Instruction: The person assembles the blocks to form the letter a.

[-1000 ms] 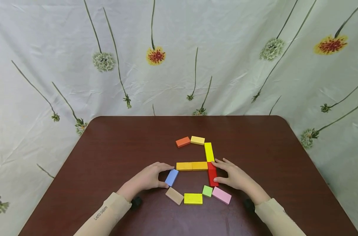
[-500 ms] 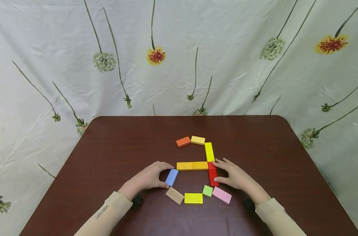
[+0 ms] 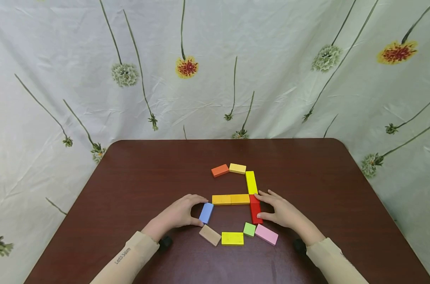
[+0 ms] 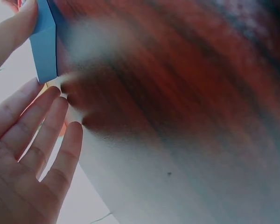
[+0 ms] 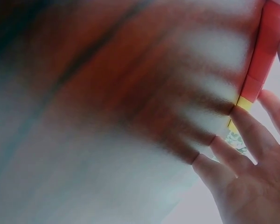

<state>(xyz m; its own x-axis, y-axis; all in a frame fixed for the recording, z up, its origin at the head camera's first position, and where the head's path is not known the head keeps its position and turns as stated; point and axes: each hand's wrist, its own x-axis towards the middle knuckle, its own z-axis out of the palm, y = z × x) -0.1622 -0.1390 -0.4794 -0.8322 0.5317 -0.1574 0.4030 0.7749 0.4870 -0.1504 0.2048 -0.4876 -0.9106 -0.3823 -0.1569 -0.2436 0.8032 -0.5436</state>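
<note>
In the head view, the left hand (image 3: 178, 213) pinches a blue block (image 3: 205, 213) lengthwise, thumb at its near end and index finger at its far end. The left wrist view shows this blue block (image 4: 45, 51) between thumb and index finger, with the other fingers of the left hand (image 4: 35, 149) extended. Fingertips of the right hand (image 3: 285, 215) touch the right side of two red blocks (image 3: 255, 211) laid end to end. From the right wrist, the red blocks (image 5: 266, 46) lie against the index finger and thumb of the spread right hand (image 5: 252, 163).
Orange-yellow blocks (image 3: 222, 200) run left from the red ones. Beyond lie a yellow (image 3: 251, 182), a pale yellow (image 3: 237, 169) and an orange block (image 3: 220, 170). Nearer are tan (image 3: 210, 235), yellow (image 3: 232, 238), green (image 3: 249, 229) and pink (image 3: 266, 234) blocks on the brown table (image 3: 158, 165).
The blue block and the left index fingertip have shifted very slightly left. The right hand and the other blocks show no clear movement.
</note>
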